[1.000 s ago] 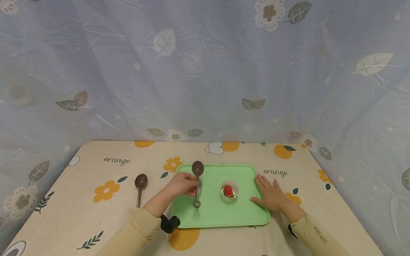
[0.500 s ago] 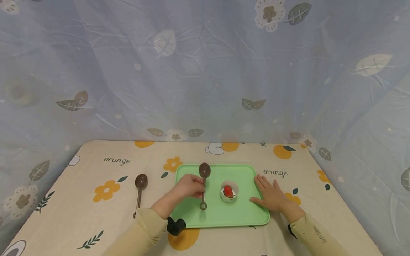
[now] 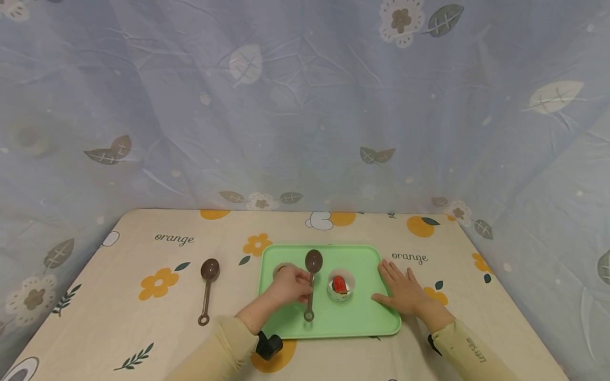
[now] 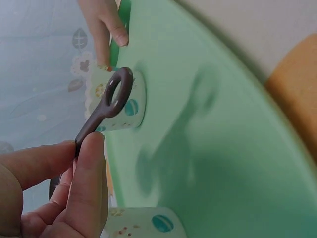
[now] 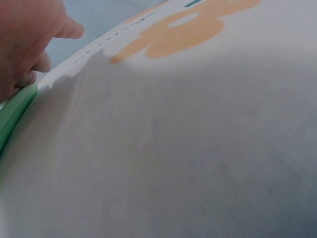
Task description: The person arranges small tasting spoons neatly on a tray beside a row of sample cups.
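Observation:
My left hand (image 3: 289, 286) pinches a brown spoon (image 3: 313, 261) by its handle, over the middle of a green tray (image 3: 357, 320). The spoon's bowl points away, and in the left wrist view the ring end of its handle (image 4: 93, 120) stands clear of the tray, above a shadow. Just right of it a white patterned cup (image 3: 337, 298) holds a red strawberry piece (image 3: 340, 284). A second white patterned cup (image 4: 141, 223) stands on the tray, mostly hidden behind my left hand in the head view. My right hand (image 3: 405, 290) rests on the tray's right edge, fingers straight and spread.
Another brown spoon (image 3: 210, 270) lies on the tablecloth (image 3: 176, 338) left of the tray. A patterned curtain (image 3: 305, 121) hangs behind the table and along its sides.
My left hand has moved right and slightly nearer over the tray with the spoon, bringing the second cup's rim into sight behind it. My right hand stays at the tray's edge.

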Action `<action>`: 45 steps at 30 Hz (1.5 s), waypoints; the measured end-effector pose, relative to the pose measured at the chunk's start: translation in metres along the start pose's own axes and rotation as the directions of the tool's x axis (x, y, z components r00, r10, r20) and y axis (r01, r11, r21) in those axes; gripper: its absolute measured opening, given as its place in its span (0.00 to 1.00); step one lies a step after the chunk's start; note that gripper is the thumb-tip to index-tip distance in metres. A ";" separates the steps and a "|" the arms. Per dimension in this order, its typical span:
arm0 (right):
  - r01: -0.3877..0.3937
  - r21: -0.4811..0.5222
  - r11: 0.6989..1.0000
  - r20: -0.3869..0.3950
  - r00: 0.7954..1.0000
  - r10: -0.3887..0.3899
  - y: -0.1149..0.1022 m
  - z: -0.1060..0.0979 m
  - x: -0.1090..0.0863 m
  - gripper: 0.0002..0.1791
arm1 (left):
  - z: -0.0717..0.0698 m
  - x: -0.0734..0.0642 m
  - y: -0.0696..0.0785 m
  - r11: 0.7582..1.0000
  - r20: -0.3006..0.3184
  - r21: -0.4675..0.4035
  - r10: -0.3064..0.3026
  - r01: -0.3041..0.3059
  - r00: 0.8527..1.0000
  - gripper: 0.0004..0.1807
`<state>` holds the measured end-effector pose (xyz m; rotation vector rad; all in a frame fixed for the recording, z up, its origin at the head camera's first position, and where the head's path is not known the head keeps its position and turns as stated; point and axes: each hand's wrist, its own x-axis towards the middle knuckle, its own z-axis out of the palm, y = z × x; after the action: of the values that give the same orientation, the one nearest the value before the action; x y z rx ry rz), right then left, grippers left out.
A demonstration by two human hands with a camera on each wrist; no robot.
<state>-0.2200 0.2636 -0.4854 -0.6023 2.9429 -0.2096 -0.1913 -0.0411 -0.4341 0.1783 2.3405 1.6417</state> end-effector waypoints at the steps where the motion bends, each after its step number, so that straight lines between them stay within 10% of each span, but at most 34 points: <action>1: 0.001 0.000 1.000 -0.001 1.000 -0.001 0.000 0.000 0.000 0.46 | 0.001 0.000 -0.001 1.000 0.007 0.005 0.000 0.000 1.000 0.11; 45: -0.004 0.016 1.000 -0.001 1.000 0.004 0.002 0.003 0.001 0.48 | 0.035 -0.011 -0.029 0.987 -0.117 0.137 0.098 -0.081 0.988 0.16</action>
<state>-0.2211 0.2650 -0.4889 -0.5949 2.9397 -0.2330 -0.1694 -0.0225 -0.4702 0.2170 2.5714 1.5804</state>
